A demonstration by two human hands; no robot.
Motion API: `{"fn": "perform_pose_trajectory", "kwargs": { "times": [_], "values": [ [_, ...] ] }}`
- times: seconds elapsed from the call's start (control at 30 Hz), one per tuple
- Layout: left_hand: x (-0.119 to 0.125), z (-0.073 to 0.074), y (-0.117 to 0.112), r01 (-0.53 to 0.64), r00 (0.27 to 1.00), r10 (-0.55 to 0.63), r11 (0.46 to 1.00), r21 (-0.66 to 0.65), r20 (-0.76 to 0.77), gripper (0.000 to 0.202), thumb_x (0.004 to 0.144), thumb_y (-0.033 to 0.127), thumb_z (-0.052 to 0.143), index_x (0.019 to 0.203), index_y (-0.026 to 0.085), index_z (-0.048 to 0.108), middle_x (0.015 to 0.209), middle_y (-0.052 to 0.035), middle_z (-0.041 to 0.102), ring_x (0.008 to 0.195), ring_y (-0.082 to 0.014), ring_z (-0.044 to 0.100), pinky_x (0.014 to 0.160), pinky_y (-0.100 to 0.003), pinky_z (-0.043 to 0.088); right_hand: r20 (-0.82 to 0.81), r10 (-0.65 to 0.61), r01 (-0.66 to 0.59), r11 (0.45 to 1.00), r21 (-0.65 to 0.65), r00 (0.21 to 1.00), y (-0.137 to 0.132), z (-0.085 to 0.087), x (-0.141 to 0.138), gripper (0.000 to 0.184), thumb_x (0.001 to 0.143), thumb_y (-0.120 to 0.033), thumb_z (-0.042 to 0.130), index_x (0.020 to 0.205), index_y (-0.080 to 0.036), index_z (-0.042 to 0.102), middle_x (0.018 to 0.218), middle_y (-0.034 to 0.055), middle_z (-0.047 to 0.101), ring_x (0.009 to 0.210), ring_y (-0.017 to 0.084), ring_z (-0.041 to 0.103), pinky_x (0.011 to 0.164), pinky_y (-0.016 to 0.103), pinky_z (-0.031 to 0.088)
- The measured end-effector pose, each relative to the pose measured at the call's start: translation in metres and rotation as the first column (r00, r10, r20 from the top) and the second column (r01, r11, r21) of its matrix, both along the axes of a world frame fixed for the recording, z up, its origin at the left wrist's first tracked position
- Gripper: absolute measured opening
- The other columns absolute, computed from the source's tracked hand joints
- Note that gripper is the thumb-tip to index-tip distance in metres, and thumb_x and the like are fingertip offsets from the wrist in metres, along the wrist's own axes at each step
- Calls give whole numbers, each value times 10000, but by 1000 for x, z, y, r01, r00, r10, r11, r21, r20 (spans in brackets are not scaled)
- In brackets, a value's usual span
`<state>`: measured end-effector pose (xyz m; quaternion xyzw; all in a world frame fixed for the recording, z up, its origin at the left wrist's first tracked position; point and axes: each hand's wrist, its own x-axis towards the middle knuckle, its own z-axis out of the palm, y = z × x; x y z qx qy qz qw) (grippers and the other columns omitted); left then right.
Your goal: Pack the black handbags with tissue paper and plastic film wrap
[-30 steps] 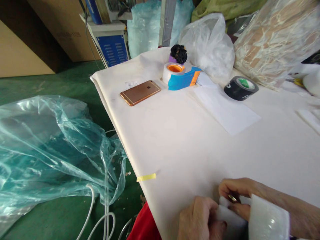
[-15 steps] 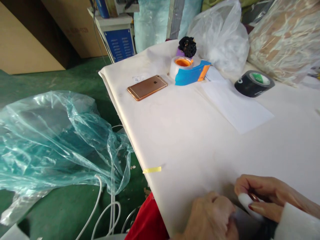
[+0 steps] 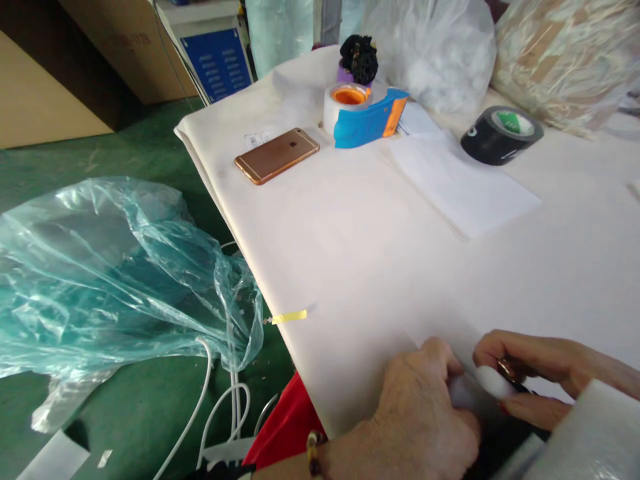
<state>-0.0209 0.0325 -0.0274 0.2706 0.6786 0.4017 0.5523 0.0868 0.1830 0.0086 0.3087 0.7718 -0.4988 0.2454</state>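
White rounded piece (image 3: 493, 382): lower right of frame, pinched by the right hand, far end hidden.
Right hand (image 3: 517, 377): thumb below, curled fingers above, closed down to the thickness of the piece; has hold of it.
Left hand (image 3: 425, 410): lower centre-right, back of hand up, fingers bent; fingertips hidden, can't tell what it grips. Just beside the white piece.
Bracelet (image 3: 314, 453): beaded, on left wrist, bottom edge.
White padded sheet (image 3: 595, 433): bottom right corner, in front of right forearm.
Table (image 3: 360, 260): white top, fills centre and right.
Phone (image 3: 278, 157): upper centre-left, back up, well apart from both hands.
Tape dispenser (image 3: 367, 125): blue and orange, upper centre, right of phone.
Black tape roll (image 3: 493, 150): upper right, touching or nearly touching paper sheet (image 3: 460, 187); can't tell.
Yellow strip (image 3: 289, 317): at table's left edge.
Teal plastic bag (image 3: 120, 280): left of frame, beside table.
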Motion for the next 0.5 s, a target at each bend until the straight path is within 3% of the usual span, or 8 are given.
{"fn": "perform_pose_trajectory", "kwargs": {
  "times": [0.13, 0.2, 0.27, 0.33, 0.5],
  "values": [
    [4, 7, 2, -18, 1000, 18, 1000, -1, -20, 226, 561, 94, 554, 755, 207, 582, 593, 43, 461, 518, -89, 367, 459, -204, 263, -44, 53, -51, 998, 44, 998, 5, -7, 13, 155, 713, -407, 622, 728, -269, 551, 660, -35, 521, 621, 151, 500, 531, 221, 426],
    [2, 9, 1, -9, 993, 1, 998, 68, 119, 203, 553, 67, 536, 704, 195, 579, 573, 53, 436, 514, -77, 361, 461, -194, 265, -54, 64, -63, 998, 28, 996, 7, -7, 16, 135, 715, -395, 623, 725, -277, 559, 661, -39, 519, 623, 149, 498, 535, 219, 425],
    [2, 8, 3, -29, 941, -26, 987, 156, 337, 150, 572, 75, 537, 677, 174, 576, 577, 57, 436, 511, -63, 363, 450, -179, 266, -46, 49, -50, 999, -7, 998, 8, -7, 16, 148, 691, -403, 640, 690, -273, 569, 644, -37, 523, 608, 150, 496, 527, 224, 419],
    [2, 5, 7, -51, 899, -42, 978, 200, 436, 77, 603, 104, 546, 657, 155, 568, 575, 56, 437, 503, -56, 368, 427, -166, 257, -19, -8, 7, 999, -34, 1000, 7, -5, 12, 198, 663, -446, 639, 635, -260, 577, 604, -25, 522, 565, 151, 481, 494, 236, 398],
    [2, -7, 15, 80, 954, -114, 988, 135, 276, 47, 602, 147, 607, 642, 139, 583, 563, 48, 472, 499, -68, 414, 400, -162, 279, 75, -133, 138, 988, -67, 988, 3, -3, -2, 262, 574, -488, 639, 538, -233, 590, 525, 10, 522, 487, 144, 435, 439, 254, 340]
  ]
}}
